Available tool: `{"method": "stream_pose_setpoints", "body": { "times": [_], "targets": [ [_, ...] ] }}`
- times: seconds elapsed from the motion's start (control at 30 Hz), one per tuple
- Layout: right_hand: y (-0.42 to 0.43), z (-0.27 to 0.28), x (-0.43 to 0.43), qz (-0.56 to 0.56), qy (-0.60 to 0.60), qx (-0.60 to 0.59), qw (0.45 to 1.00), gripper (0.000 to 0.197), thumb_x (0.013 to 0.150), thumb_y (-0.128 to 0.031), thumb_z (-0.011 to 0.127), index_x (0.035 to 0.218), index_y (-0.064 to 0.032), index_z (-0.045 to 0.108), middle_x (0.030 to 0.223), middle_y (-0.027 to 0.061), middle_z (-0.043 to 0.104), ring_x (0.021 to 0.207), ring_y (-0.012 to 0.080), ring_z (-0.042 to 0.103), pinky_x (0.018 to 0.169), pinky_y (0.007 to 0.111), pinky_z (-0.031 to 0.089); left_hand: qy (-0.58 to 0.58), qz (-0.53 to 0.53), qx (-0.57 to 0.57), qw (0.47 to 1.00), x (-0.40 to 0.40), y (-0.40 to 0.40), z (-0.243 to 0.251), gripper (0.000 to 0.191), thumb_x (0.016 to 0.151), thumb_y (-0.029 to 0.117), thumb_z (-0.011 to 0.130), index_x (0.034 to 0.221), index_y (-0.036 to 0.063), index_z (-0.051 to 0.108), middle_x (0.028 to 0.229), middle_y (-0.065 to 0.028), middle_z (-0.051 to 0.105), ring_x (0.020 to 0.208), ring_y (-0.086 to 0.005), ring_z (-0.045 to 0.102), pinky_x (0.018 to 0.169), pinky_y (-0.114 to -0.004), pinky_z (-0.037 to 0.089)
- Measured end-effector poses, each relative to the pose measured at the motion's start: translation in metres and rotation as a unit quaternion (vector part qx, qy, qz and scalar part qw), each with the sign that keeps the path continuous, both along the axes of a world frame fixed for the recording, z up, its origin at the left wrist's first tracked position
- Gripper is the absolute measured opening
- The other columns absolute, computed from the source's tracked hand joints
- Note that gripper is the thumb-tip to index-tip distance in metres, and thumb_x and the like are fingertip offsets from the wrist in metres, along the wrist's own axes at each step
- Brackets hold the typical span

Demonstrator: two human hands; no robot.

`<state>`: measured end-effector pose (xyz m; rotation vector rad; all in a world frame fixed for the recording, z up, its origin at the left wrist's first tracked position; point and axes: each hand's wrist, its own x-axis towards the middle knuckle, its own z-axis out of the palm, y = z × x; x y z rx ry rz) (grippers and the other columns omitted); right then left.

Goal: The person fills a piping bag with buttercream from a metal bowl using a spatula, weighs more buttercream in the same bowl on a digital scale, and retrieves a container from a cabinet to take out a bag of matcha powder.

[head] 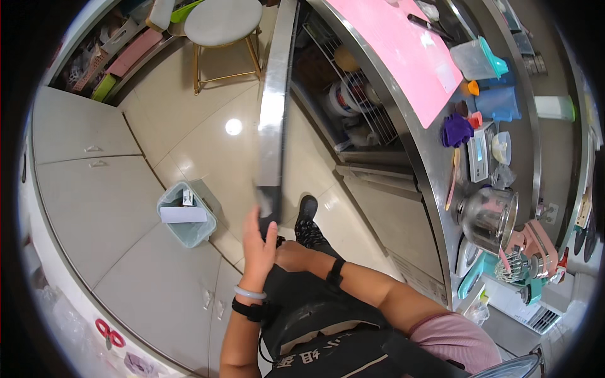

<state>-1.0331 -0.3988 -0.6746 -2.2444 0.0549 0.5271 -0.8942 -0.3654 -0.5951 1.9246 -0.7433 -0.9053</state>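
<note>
A stainless-steel under-counter refrigerator door [274, 118] stands swung open in front of me, slightly blurred. My left hand [257, 250] is at its near end, fingers along one face and thumb at the dark edge. Close beside it, my right hand [293, 256] is curled in front of my black apron [312, 307]; its fingers are mostly hidden, so I cannot tell what they hold. Inside the open refrigerator compartment [350, 156], white tubs [342, 99] and a bagged item [364, 137] sit by a wire shelf [373, 115].
A lined trash bin [210, 231] stands by grey cabinets [94, 203]. A round stool [224, 21] is beyond. The steel counter [425, 156] holds a pink mat [397, 56], digital scale [478, 156], purple cloth [457, 130], steel mixing bowl [487, 219] and pink stand mixer [536, 245].
</note>
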Motion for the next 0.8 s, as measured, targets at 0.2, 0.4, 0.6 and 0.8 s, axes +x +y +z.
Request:
{"method": "stream_pose_setpoints", "body": {
  "times": [0.2,0.4,0.6,0.8],
  "targets": [
    [-0.1,-0.049,-0.042,-0.187,0.137,-0.056,0.971,0.015,0.074,-0.022,0.057,0.076,-0.0101,0.065,0.078,0.0112,0.064,0.077,0.0312,0.061,0.066,0.042,0.048,-0.207,0.146,0.013,0.967,0.091,0.008,-0.023,0.046,0.082,0.012,0.057,0.122,-0.0043,0.041,0.117,-0.0204,0.046,0.11,-0.034,0.043,0.096,-0.039,0.032],
    [-0.243,-0.088,-0.024,-0.329,0.246,-0.186,0.892,0.023,0.08,-0.03,0.062,0.072,-0.0098,0.067,0.068,0.0117,0.063,0.064,0.029,0.06,0.061,0.037,0.048,-0.175,0.171,0.11,0.963,0.144,-0.002,-0.018,0.034,0.088,0.014,0.049,0.117,-0.0033,0.046,0.113,-0.0178,0.05,0.103,-0.0303,0.048,0.089,-0.037,0.037],
    [-0.402,-0.115,0.034,-0.73,-0.042,-0.172,0.66,0.04,0.083,-0.036,0.06,0.1,0.0003,0.059,0.1,0.0153,0.062,0.091,0.0251,0.059,0.078,0.035,0.044,-0.321,0.128,0.202,0.916,0.169,-0.049,-0.023,0.032,0.085,0.017,0.05,0.108,-0.004,0.053,0.094,-0.0203,0.058,0.084,-0.0374,0.055,0.075,-0.042,0.043],
    [-0.547,-0.091,0.072,-0.744,-0.298,-0.169,0.574,0.052,0.087,-0.04,0.05,0.12,-0.0006,0.047,0.123,0.0136,0.049,0.113,0.0273,0.049,0.092,0.038,0.037,-0.378,0.138,0.25,0.881,0.18,-0.056,-0.035,0.052,0.088,0.041,0.038,0.11,-0.0043,0.051,0.096,-0.021,0.057,0.085,-0.0381,0.054,0.072,-0.042,0.043]
  ]
}}
